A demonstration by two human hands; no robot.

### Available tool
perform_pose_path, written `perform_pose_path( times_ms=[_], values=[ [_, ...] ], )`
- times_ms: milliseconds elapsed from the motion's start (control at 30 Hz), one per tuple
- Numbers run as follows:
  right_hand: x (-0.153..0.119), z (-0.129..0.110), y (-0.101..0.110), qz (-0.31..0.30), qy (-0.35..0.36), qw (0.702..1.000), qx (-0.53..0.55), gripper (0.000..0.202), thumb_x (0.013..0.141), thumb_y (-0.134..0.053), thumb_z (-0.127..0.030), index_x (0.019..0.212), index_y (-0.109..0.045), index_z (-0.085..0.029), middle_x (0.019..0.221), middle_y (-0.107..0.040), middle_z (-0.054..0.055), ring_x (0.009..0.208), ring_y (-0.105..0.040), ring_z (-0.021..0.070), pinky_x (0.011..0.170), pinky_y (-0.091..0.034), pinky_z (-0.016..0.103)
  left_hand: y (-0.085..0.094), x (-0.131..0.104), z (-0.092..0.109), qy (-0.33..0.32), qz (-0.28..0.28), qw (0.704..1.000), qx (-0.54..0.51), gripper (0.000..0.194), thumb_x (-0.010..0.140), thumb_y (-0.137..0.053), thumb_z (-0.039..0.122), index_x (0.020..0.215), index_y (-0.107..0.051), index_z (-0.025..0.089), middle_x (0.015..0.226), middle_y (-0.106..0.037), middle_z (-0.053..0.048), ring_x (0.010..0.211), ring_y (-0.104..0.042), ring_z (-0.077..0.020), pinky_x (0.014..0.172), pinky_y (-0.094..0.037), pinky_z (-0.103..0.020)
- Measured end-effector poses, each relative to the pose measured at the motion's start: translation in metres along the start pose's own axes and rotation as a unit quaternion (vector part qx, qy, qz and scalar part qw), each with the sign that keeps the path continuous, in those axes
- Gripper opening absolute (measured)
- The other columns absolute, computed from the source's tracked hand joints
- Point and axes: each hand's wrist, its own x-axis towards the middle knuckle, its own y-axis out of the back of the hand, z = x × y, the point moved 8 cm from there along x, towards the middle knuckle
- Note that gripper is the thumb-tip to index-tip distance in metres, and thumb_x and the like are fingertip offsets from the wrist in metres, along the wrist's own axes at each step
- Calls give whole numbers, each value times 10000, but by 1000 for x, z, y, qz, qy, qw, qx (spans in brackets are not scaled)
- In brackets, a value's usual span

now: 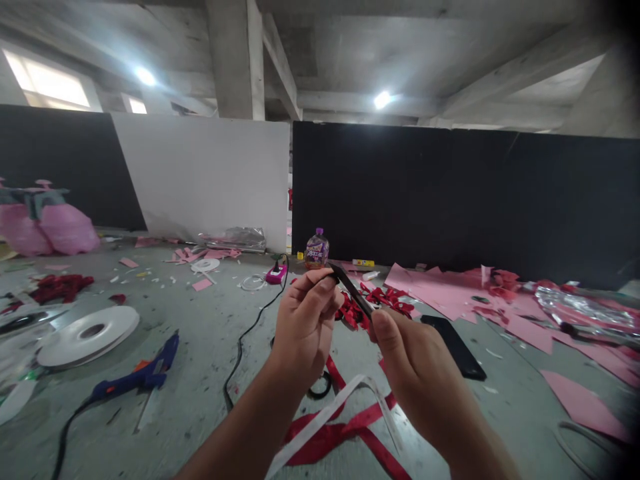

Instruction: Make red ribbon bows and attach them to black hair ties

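Both hands meet above a littered grey table (200, 340), a narrow dark strip (354, 291) held slantwise between them. The left hand (304, 317), fingers curled and pinched together, has its upper end; the right hand (420, 353), thumb laid along it, is closed around the lower (whether the strip is ribbon or tool, the view does not settle). The step under way looks like close work at the strip's tip, and the next move would seem to call for a firm right-hand hold and small, careful adjustments on the left. Below, a white ribbon (320, 421) crosses a red ribbon (315, 448) near a black ring (329, 385). Red pieces (353, 315) are heaped beyond the hands, with a drink bottle (317, 251) behind. To the right, a dark slab (454, 348) lies near pink sheets (435, 293). Well apart on the left rest a blue glue gun (137, 379) and a white spool (119, 327).
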Motion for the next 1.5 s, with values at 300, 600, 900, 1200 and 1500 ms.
perform_pose_path(
  times_ms=[300, 600, 900, 1200, 1500],
  values=[
    [-2, 7, 17, 66, 2, 996, 61, 472, 1009, -317, -518, 658, -411, -217, 548, -414, -30, 485, -382, 114, 478, -263, 264, 0, -2, -12, 30, -5, 999, 9, 162, 716, -785, 217, 768, -645, 155, 558, -461, 64, 555, -444, -60, 599, -401, -186],
    [4, 9, 33, 127, 32, 982, 133, 113, 913, -618, -326, 944, -630, -218, 616, -548, -54, 515, -485, 97, 502, -405, 229, -9, -8, -29, 153, -86, 976, 128, 239, 765, -751, 300, 682, -595, 139, 559, -447, 50, 530, -404, -61, 564, -348, -196],
    [1, 3, 34, 108, 134, 985, 14, 206, 864, -635, -151, 1042, -680, -244, 917, -739, -19, 807, -687, 142, 740, -515, 250, -17, -9, -6, 11, -162, 890, 427, 178, 867, -612, 296, 802, -687, 149, 666, -589, 7, 605, -478, -95, 570, -353, -221],
    [-3, 1, 25, 55, 175, 977, -108, 174, 933, -540, -196, 1056, -660, -220, 951, -730, 33, 804, -687, 180, 673, -484, 297, -28, -15, 3, -63, -191, 796, 570, 216, 926, -518, 237, 962, -725, 190, 828, -702, -19, 730, -594, -144, 668, -435, -254],
    [2, 13, 26, 40, 104, 994, 17, 109, 886, -606, -223, 957, -688, -231, 845, -719, 6, 748, -660, 165, 693, -496, 291, -31, -20, 7, -69, -245, 795, 551, 225, 917, -586, 329, 994, -740, 184, 838, -737, -59, 737, -641, -172, 666, -444, -257]
  ],
)
